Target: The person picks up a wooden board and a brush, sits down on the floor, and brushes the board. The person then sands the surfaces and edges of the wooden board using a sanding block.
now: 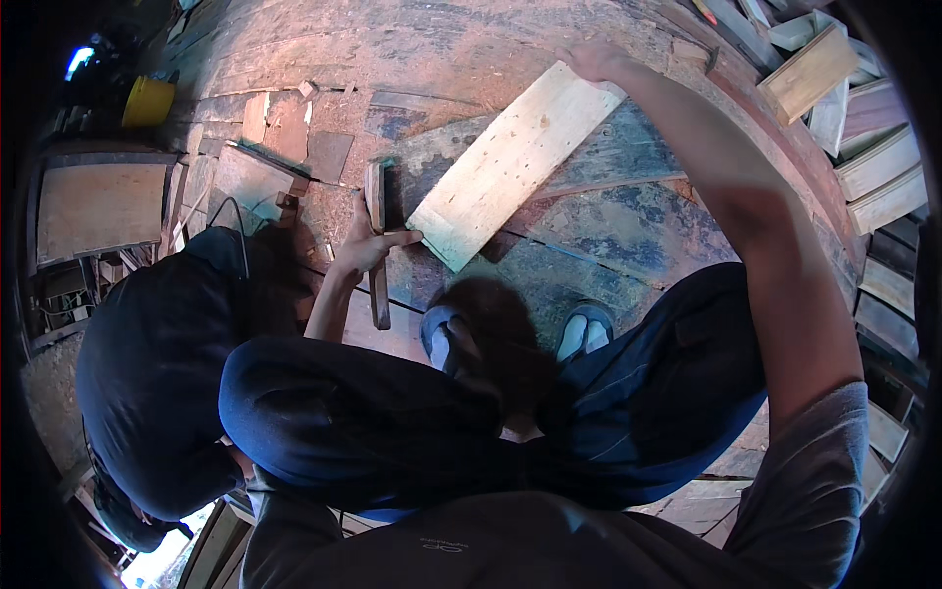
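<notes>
A pale wooden board [522,162] lies slantwise before me, its near end close to my feet. My right hand [597,60] grips the board's far upper end. Down at the left, my left hand [366,243] is closed around a narrow wooden tool [376,199], perhaps a mallet or plane seen edge-on, whose kind I cannot tell. The index finger or thumb of that hand reaches out to the board's near corner. Below the hand, the lower part of a wooden piece sticks out towards me.
Sawdust covers the plank floor [471,44]. Wood offcuts [257,177] lie at the left, near a person in dark clothing [162,368]. A yellow bucket [149,101] stands at the upper left. Several stacked wooden pieces [809,73] line the right side.
</notes>
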Motion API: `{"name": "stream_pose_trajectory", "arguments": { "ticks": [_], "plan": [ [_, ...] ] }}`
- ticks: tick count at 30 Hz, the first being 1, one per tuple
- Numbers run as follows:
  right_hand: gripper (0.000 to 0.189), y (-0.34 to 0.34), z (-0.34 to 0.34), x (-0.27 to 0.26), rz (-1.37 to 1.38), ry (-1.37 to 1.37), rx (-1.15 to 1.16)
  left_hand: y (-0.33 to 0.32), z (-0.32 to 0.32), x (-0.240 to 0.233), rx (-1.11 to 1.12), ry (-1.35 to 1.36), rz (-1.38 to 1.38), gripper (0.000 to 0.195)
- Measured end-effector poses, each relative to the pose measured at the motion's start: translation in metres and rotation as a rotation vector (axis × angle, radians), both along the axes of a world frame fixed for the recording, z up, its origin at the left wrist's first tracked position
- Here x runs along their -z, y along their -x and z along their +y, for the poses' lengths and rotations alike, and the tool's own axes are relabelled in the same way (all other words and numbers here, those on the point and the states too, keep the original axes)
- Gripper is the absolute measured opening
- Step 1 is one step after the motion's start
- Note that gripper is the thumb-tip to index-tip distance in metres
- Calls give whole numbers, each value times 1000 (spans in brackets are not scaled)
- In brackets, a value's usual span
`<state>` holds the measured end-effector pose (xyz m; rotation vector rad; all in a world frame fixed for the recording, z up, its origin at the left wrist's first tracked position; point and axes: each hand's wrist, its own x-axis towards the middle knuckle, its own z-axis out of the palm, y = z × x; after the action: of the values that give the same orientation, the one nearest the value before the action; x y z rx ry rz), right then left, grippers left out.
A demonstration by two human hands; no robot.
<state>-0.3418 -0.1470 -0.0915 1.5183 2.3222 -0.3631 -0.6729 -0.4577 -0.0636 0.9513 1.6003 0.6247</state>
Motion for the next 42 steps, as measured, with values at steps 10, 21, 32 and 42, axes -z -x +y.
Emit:
{"name": "stream_pose_trajectory", "arguments": {
  "ticks": [10, 21, 32, 42],
  "plan": [
    [73, -13, -12, -35, 71, 79, -22, -6, 4, -36, 405, -521, 805, 104],
    [77, -54, 3, -22, 92, 5, 8, -69, -6, -8, 623, -741, 1074, 61],
    [72, -43, -5, -6, 296, -21, -47, -66, -15, -12, 585, -601, 1041, 60],
    [62, -44, -1, 20, 418, -219, -46, -96, 105, 12, 677, -895, 953, 58]
  ]
}}
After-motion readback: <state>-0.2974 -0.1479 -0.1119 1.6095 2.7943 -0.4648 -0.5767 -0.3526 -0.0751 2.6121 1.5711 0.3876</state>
